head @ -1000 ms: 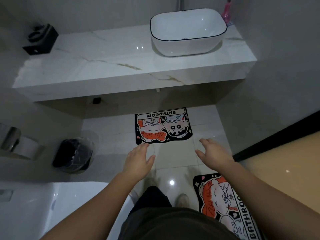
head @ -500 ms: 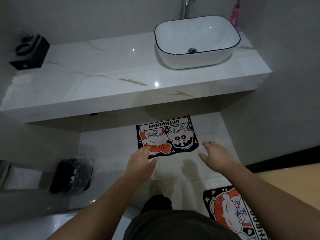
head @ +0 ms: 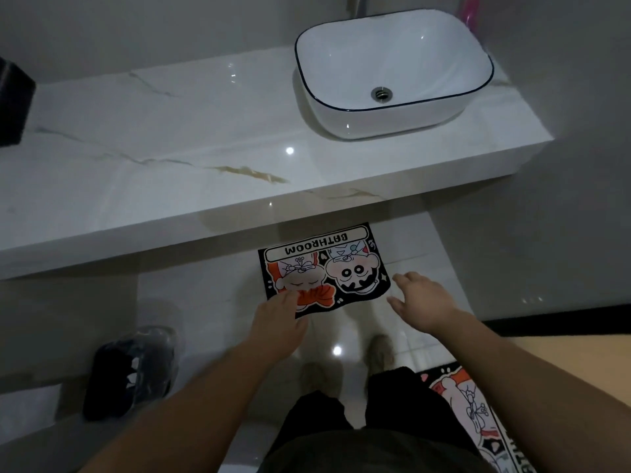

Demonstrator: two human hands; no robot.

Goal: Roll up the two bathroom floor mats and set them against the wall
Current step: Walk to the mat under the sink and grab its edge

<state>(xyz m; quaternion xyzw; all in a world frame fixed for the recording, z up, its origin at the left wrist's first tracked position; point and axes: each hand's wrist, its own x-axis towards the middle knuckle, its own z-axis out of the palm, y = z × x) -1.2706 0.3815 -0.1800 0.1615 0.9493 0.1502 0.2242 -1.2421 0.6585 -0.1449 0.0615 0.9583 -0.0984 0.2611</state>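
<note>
left hand (head: 278, 322) spread, over near corner of mat (head: 324, 271) | right hand (head: 421, 300) spread, just beside mat's right edge | second mat (head: 478, 414) behind right arm

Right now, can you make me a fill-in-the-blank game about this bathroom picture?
1. The word printed on the far mat under the counter is ____.
2. The white sink has a thin ____ line around its rim.
3. The number of mats rolled up so far is ____.
4. The left hand and right hand are both ____, holding nothing.

Missing words: BATHROOM; black; zero; open
</note>
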